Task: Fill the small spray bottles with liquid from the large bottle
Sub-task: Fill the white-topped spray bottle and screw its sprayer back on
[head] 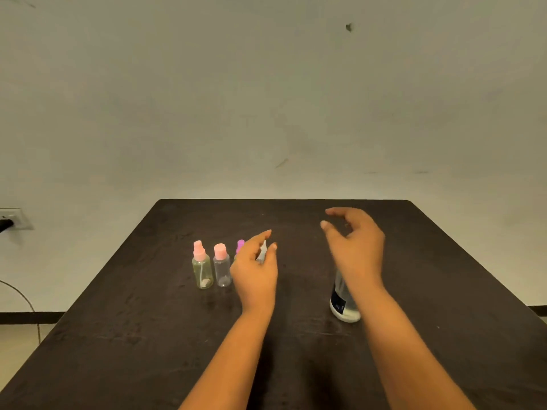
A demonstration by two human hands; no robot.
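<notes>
Several small clear bottles stand in a row on the dark table (148, 335). The leftmost is a yellowish spray bottle with a pink nozzle (202, 270), beside it a clear bottle with a pink cap (222, 269). A third with a purple top (240, 245) and a fourth with a white nozzle (262, 252) are mostly hidden behind my left hand (257, 269), which hovers over them with relaxed fingers, holding nothing. My right hand (356, 247) hangs open above the large clear bottle (343, 303) with a dark label, hiding its top.
A bare pale wall rises behind the table. A wall outlet with a black plug (9, 221) and a hanging cable sit at the far left. The table's left and right edges slope outward toward me.
</notes>
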